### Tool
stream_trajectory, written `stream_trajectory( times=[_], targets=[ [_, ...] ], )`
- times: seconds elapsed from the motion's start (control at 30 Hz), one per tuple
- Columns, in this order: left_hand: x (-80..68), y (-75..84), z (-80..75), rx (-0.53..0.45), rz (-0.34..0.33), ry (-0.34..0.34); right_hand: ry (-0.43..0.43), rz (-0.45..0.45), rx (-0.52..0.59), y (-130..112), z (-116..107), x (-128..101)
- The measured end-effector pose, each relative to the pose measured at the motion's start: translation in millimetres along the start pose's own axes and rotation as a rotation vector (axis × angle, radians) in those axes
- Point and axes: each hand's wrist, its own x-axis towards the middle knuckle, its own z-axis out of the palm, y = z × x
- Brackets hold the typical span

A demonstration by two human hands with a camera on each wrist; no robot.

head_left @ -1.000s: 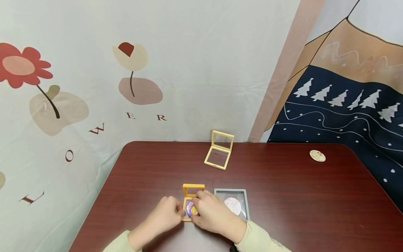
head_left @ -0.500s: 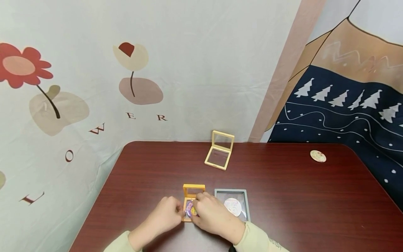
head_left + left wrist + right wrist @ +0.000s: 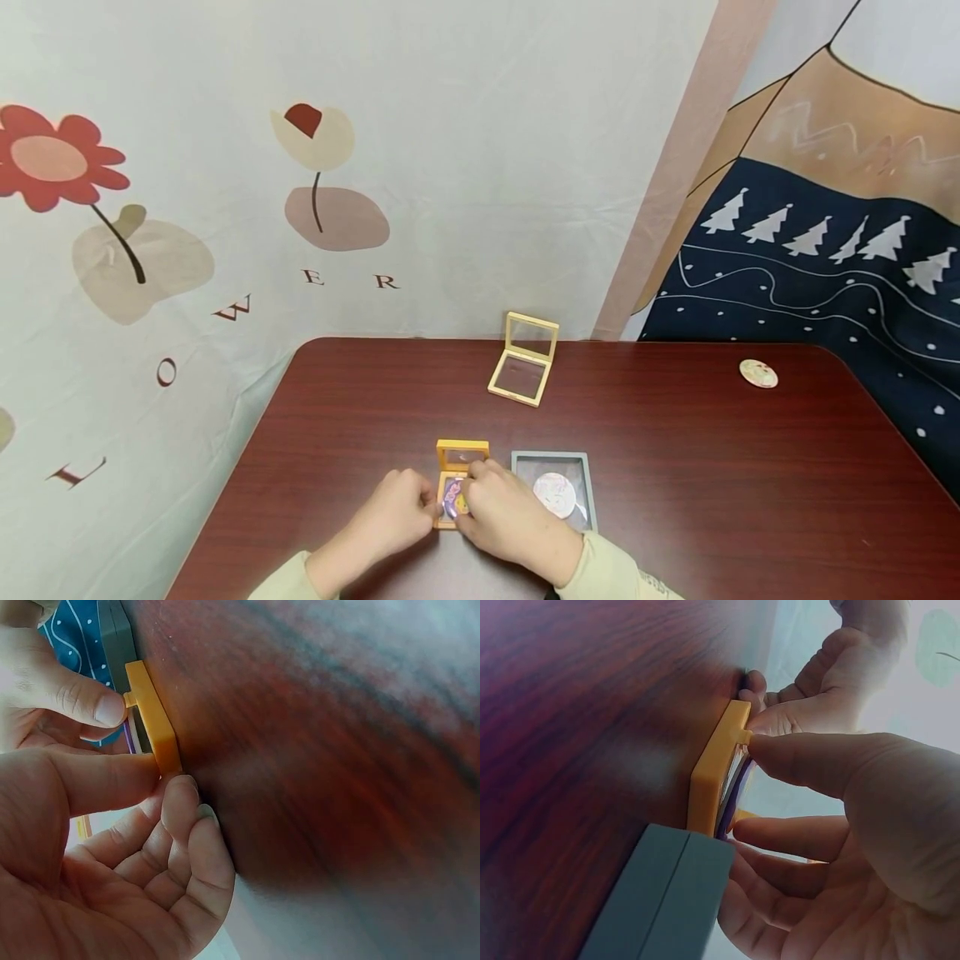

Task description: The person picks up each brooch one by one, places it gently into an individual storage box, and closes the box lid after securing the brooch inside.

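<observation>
An orange-yellow display case (image 3: 462, 445) lies on the table with its lid raised at the back. Inside its base is a round purple badge (image 3: 452, 498) with a yellow and pink print, partly covered by my right hand (image 3: 513, 515). Thumb and index finger of that hand pinch the badge (image 3: 737, 793) at opposite edges; it sits slightly tilted over the film. My left hand (image 3: 399, 510) grips the case's near left corner between thumb and fingers, the other fingers curled beneath. In the left wrist view, the right thumb lies at the small tab of the case (image 3: 156, 724).
Right beside the case lies a grey display frame (image 3: 551, 455) holding a white round badge (image 3: 555, 495). Farther back stands an opened pale-yellow case (image 3: 517, 398). Another round badge (image 3: 758, 373) lies at the far right of the dark red table (image 3: 675, 467).
The purple badge has turned slightly under the right fingers, showing more of its pink print. Both hands stay almost in place.
</observation>
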Motion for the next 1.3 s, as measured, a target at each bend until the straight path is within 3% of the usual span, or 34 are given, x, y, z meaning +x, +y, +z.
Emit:
stream_trajectory(
  times=[0.23,0.47,0.63,0.93,1.3],
  targets=[
    [-0.7,-0.9,0.4,0.009,0.003,0.011,0.015,-0.040,0.038,5,-5,-4],
    [-0.9,1.3,-0.6,0.010,-0.004,0.003,0.133,-0.035,0.179,19,-25,-8],
    [-1.4,0.7,-1.0,0.002,-0.005,-0.006,0.200,-0.019,0.215,31,-40,-7],
    [-1.6,-1.0,-0.6,-0.013,0.010,-0.011,0.174,0.058,0.236,43,-40,0],
    [-1.7,2.5,-1.7,-0.005,0.009,0.000,0.146,0.077,0.219,47,-28,3]
  ],
)
